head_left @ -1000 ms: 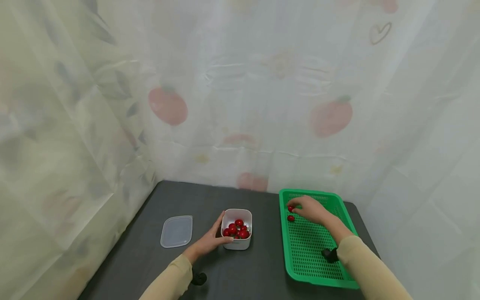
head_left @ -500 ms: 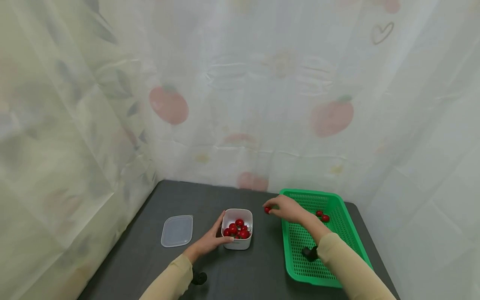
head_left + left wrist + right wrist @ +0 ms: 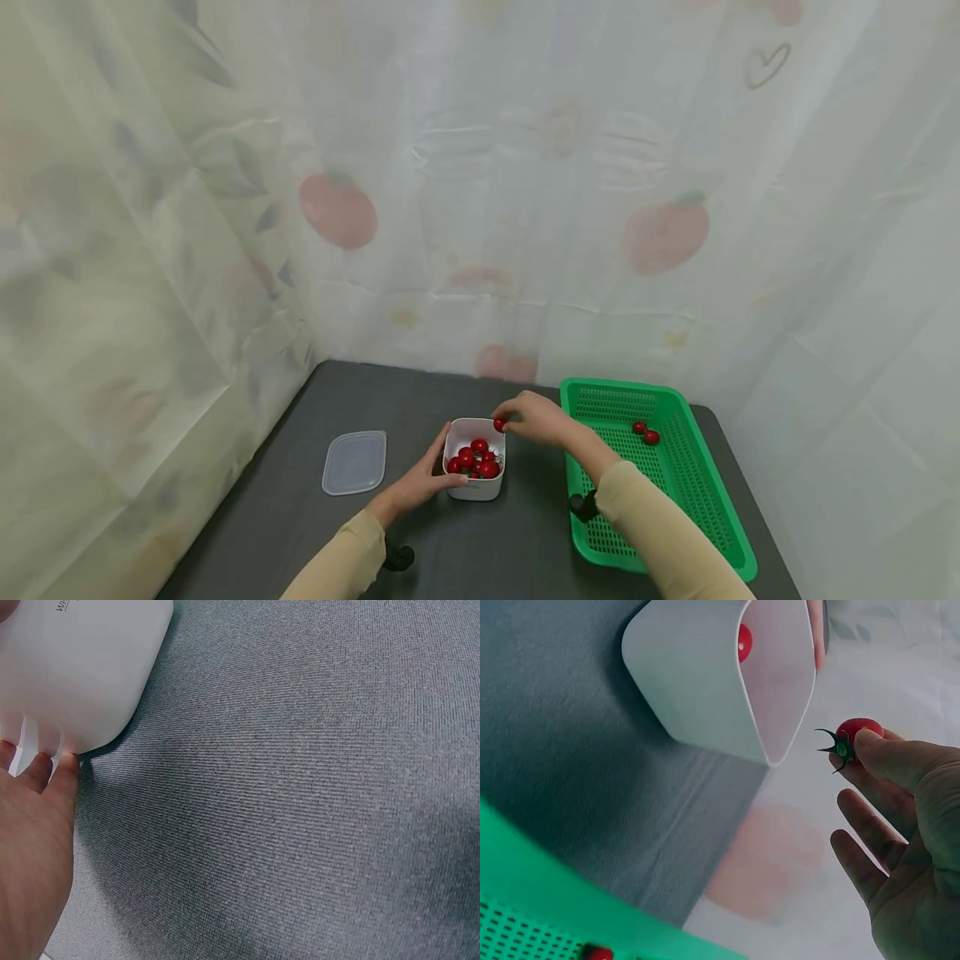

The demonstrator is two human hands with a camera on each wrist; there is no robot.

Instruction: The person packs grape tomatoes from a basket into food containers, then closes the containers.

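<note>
The tomato [image 3: 499,425] is pinched in the right hand [image 3: 536,417] near the box [image 3: 474,491], which the left hand [image 3: 420,483] grips, likely for steadiness.

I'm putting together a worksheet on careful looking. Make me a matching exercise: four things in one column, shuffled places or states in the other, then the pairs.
1. Left grip
2. Right grip
3. Translucent lid
4. Green perforated basket

A. Lying flat on the dark table
B. Two cherry tomatoes visible inside
C. Around the white container
D. Pinching a single cherry tomato

Pairs: 1-C, 2-D, 3-A, 4-B
</note>
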